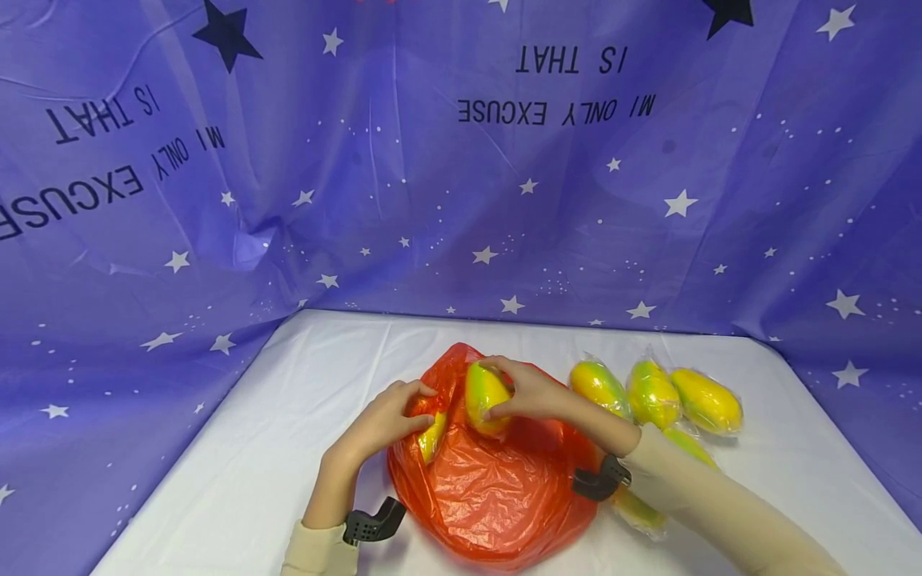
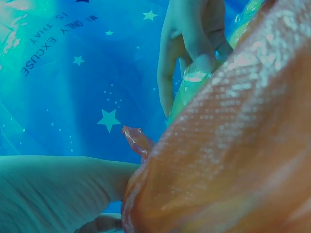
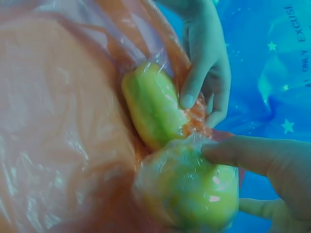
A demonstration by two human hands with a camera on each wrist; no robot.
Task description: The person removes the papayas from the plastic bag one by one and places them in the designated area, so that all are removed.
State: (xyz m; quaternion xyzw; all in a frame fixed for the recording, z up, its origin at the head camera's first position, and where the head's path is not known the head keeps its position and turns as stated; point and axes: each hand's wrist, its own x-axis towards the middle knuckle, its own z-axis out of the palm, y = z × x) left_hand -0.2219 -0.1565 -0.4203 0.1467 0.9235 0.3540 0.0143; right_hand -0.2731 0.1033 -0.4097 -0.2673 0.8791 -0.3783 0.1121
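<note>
A red plastic bag [image 1: 497, 496] lies on the table. Its edge is pinched between the thumb and fingers of my left hand [image 1: 389, 416]. My right hand [image 1: 529, 390] grips a yellow-green mango [image 1: 484, 398] in clear wrap over the bag's mouth. In the right wrist view this wrapped mango [image 3: 194, 189] is close to the camera, with the thumb on its wrap. Another wrapped mango [image 3: 153, 104] sits in the bag beside my left thumb; part of it [image 1: 430, 438] shows in the head view. The bag's deeper contents are hidden.
Several wrapped mangoes lie right of the bag, among them one at the far right [image 1: 707, 402] and one in the middle [image 1: 653, 394]. My right forearm partly covers the nearer ones [image 1: 637, 510]. A purple star-printed cloth [image 1: 432, 200] hangs behind the white table [image 1: 288, 448].
</note>
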